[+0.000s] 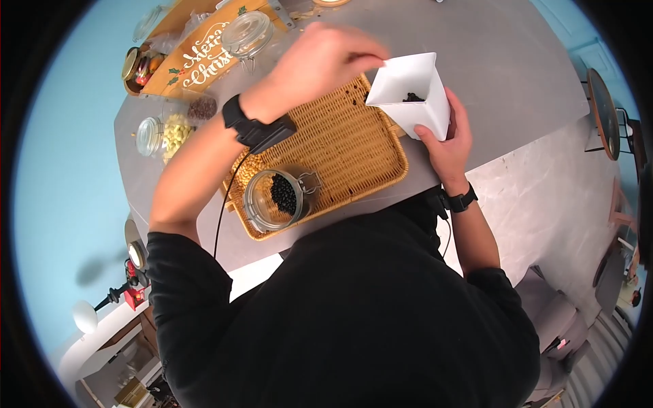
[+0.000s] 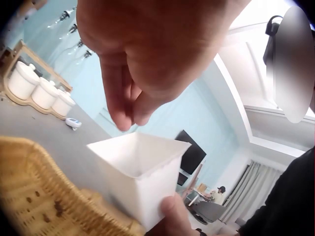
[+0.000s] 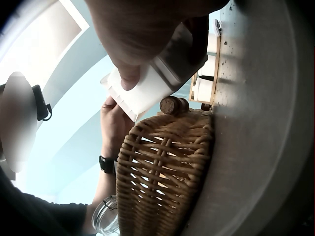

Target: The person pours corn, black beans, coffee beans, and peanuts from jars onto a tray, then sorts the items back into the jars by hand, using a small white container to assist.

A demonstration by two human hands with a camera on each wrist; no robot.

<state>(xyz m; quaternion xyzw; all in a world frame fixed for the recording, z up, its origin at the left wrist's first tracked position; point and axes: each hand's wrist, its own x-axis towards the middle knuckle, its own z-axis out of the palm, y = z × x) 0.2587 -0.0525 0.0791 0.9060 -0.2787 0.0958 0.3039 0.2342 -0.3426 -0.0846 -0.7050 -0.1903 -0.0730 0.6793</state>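
In the head view my right hand (image 1: 451, 139) grips a white tapered square box (image 1: 416, 117), thumb on its near side. The box is tilted with its mouth toward the left, and small dark pieces (image 1: 412, 98) lie inside. My left hand (image 1: 316, 64), slightly blurred, reaches across to the box's rim. Its fingertips (image 2: 121, 124) are bunched together, pointing down just above the mouth, with nothing visible between them. Under the left forearm lies a wicker basket (image 1: 340, 146) with dark bits at its far end. A clip-top glass jar (image 1: 253, 202) of black beans (image 1: 283, 195) sits in the basket's near corner.
Yellow kernels (image 1: 250, 167) lie in the basket beside the jar. To the left are a glass jar of pale pieces (image 1: 175, 134), a bag of dark red beans (image 1: 202, 107) and a wooden Christmas crate (image 1: 197, 58). Another clip-top jar (image 1: 247, 32) stands beside the crate.
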